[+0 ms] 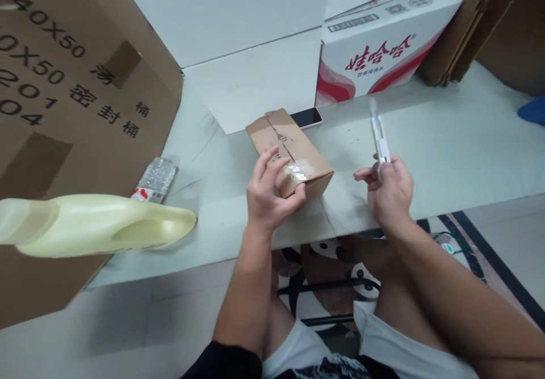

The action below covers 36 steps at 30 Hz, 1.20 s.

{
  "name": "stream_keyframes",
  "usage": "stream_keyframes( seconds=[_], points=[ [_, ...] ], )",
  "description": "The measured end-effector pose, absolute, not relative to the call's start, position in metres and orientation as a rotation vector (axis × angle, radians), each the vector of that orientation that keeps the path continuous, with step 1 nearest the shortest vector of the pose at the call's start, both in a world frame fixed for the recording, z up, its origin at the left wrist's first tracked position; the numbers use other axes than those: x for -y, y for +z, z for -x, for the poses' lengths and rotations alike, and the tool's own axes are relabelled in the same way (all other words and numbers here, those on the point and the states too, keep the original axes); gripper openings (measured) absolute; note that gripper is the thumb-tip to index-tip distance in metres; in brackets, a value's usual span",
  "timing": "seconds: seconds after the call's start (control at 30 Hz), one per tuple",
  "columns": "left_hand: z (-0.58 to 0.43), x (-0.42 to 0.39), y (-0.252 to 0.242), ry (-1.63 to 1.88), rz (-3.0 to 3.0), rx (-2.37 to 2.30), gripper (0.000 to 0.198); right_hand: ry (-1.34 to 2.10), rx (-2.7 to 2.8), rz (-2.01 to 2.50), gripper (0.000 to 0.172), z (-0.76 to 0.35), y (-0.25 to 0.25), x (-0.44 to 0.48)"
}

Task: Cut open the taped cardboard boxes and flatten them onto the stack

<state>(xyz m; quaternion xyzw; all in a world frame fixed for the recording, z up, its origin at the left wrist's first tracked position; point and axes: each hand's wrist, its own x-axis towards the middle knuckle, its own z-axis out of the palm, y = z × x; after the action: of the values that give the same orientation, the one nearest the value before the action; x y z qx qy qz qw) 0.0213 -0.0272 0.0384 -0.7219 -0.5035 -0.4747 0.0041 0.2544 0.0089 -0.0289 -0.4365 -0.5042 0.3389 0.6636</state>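
Observation:
A small brown cardboard box (304, 149) lies on the pale tabletop, with clear tape over its near end and a dark seam along its top. My left hand (268, 192) grips the near left end of it, fingers curled over the top and thumb at the front edge. To the right of the box, my right hand (392, 192) is closed around a white utility knife (378, 138). Its tip points away from me and is blurred. The knife and the box are apart.
A black-screened phone (310, 117) lies behind the box. At left stand a pale yellow bottle (102, 223), a silver packet (157, 177) and a large printed carton (85, 89). A white-and-red carton (378, 55) and folded cardboard (457, 27) stand at the back right.

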Motion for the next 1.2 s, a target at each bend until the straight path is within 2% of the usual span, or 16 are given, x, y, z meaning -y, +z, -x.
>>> stream_keyframes(
  seconds=[0.13,0.27,0.47,0.9,1.2],
  points=[
    [-0.027,0.025,0.028,-1.525,2.13,1.59,0.011,0.668,1.383,0.874,0.02,-0.247,-0.015,0.018],
    [-0.031,0.023,0.019,-1.594,1.996,1.632,0.011,0.385,1.713,0.753,0.043,-0.244,-0.004,0.048],
    [-0.036,0.019,0.01,-1.6,1.947,1.56,0.012,0.109,1.826,0.768,0.059,-0.241,0.006,0.063],
    [-0.038,0.016,0.01,-1.455,1.928,1.589,0.014,-0.003,1.912,0.853,0.058,-0.236,0.01,0.062],
    [-0.042,0.015,0.007,-1.523,1.971,1.586,0.012,-0.059,1.946,0.914,0.04,-0.225,0.016,0.057]
  ],
)
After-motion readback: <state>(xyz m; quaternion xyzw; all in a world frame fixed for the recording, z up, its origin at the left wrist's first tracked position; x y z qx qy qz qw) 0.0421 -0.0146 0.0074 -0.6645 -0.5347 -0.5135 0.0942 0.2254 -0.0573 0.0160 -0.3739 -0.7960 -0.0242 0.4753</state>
